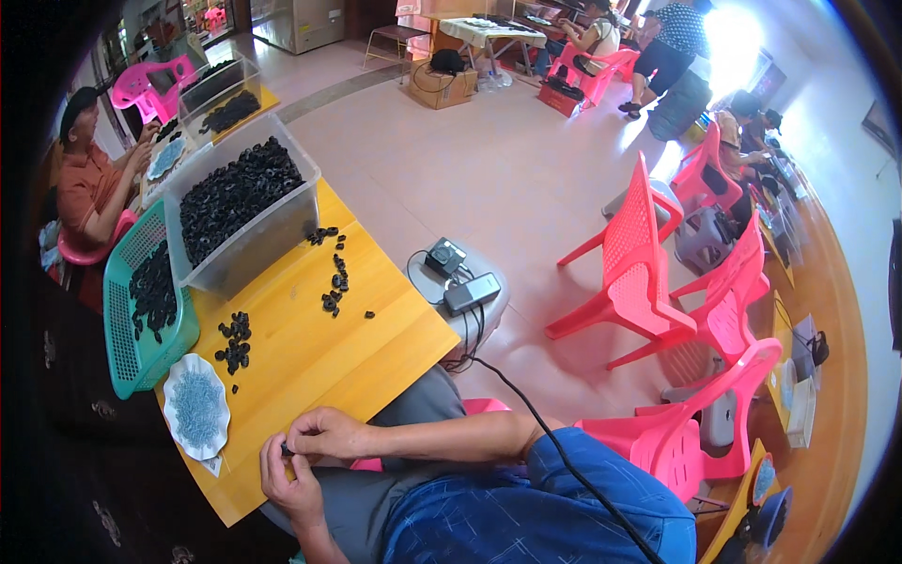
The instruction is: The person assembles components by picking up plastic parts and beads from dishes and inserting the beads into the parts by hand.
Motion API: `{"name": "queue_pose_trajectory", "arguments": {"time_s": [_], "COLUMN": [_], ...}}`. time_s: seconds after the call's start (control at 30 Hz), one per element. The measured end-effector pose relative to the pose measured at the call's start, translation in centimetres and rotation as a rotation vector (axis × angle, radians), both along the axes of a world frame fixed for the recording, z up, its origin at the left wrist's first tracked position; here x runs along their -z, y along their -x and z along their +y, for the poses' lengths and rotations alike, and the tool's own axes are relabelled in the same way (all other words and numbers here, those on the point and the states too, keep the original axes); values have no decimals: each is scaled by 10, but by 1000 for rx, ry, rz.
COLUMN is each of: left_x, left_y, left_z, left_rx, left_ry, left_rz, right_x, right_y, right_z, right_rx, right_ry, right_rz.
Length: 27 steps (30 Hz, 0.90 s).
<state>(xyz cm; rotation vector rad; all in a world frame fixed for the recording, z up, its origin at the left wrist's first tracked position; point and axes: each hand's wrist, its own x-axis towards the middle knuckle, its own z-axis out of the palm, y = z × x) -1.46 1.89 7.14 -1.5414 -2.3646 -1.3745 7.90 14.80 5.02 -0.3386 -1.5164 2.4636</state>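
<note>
Nearest, at six o'clock, dressed in a blue patterned shirt (498,522), with a black cable (581,477) running across the sleeve toward the middle. Pinching a small black piece (287,450) at half past seven, between the fingertips of the right hand (331,435) and the left hand (291,484), close together over the near edge of the yellow worktop (301,352); exact finger placement partly hidden. Lying loose on the same worktop: black pieces (235,346), clustered at half past eight, strung out at nine. At eight, near the edge, a white fluted dish (170,406) filled with pale blue bits (197,409). At nine, a teal perforated basket (122,357), holding more black pieces, just beside a clear tub (258,252) at ten, heaped with black loops (235,202). Past the basket, seated toward ten, a co-worker (89,197) in an orange shirt. Just off the middle, resting on a grey stool (499,306): a black device (445,255) and a grey box (473,293). At three, standing on the pale floor (451,169), several pink chairs (639,289). Far off at one, more people (601,38).
</note>
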Motion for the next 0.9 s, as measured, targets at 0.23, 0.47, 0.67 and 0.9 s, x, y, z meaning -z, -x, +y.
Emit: {"name": "queue_pose_trajectory", "arguments": {"time_s": [0.23, 0.47, 0.67, 0.9], "left_x": [-6, -5, -3, -6], "left_y": [-5, -2, -1, 0], "left_z": [2, 1, 0, -2], "left_rx": [-3, 42, 40, 52], "left_ry": [-4, -3, 1, 0], "left_rz": [-54, 5, 17, 54], "right_x": [-2, 1, -1, -5], "right_y": [2, 2, 3, -2], "right_z": [2, 0, 2, 4], "right_rx": [-9, 46, 48, -11], "right_ry": [24, -32, -66, -93], "right_rz": [22, 19, 27, -12]}}
